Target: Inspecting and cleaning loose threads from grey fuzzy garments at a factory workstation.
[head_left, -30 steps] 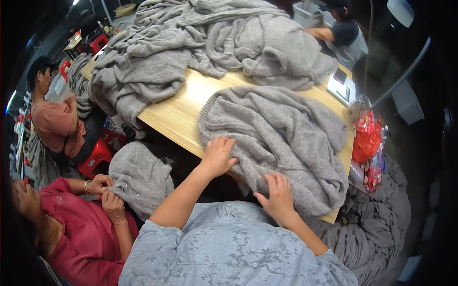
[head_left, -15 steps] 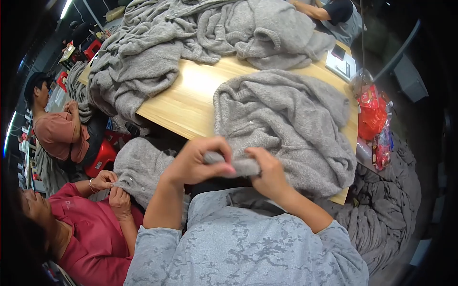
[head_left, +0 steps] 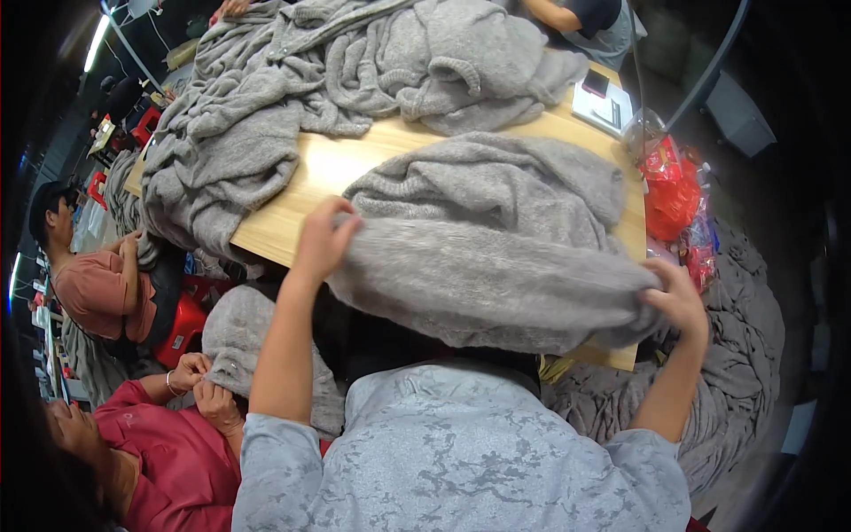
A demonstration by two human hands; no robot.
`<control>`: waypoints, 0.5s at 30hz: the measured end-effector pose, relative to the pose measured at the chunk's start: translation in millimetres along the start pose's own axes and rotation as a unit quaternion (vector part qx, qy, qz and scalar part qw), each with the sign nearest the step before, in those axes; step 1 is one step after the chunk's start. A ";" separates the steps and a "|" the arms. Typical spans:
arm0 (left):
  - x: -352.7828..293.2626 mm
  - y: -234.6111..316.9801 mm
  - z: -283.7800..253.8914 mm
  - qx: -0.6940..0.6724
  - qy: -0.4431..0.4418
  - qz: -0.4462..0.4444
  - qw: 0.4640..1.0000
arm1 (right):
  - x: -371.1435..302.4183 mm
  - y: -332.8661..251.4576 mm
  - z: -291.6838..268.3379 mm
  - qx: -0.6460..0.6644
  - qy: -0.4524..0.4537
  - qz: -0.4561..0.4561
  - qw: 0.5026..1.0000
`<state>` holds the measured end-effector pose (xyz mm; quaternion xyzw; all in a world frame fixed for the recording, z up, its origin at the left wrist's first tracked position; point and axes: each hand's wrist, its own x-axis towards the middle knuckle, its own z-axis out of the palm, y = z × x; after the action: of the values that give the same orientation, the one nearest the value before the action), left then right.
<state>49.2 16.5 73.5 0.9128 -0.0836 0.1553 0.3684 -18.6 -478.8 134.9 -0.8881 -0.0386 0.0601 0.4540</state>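
A grey knitted garment [head_left: 483, 279], likely a sweater, is stretched sideways in front of me at the near edge of the table. My left hand [head_left: 324, 241] grips its left end, thumb on top. At the other end my right hand [head_left: 678, 300] has its fingers closed on the knit. The middle of the cloth is smeared by motion and sags between the hands. Behind it, more folded grey knit [head_left: 532, 182] rests on the wooden table [head_left: 332, 164]; where one layer ends and another begins I cannot tell.
A large heap of grey knitwear [head_left: 230, 115] covers the table's far left. At the far right lie a phone [head_left: 596, 84] and a white device [head_left: 605, 111]; red plastic bags [head_left: 671, 191] hang beside the edge. Close on my left, a person in red [head_left: 177, 452] handles grey knit.
My hands have moved wide apart from close together. The small bunched grey piece between them has given way to a broad stretch of knit, and the view has shifted slightly.
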 end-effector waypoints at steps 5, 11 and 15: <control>40.9 14.3 61.5 0.049 -0.146 0.075 0.985 | 77.1 11.3 20.7 -0.117 0.028 -0.020 0.992; 82.1 8.1 134.6 0.214 -0.131 0.072 0.965 | 123.4 -1.5 113.2 -0.334 0.009 -0.167 0.928; 103.8 -24.8 122.8 0.167 -0.149 0.075 0.972 | 154.6 27.6 83.4 -0.353 0.104 -0.130 0.921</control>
<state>180.5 -55.5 9.7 0.9653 -0.1784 0.0567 0.1818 122.9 -409.1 53.0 -0.9792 -0.1248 -0.1097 0.1167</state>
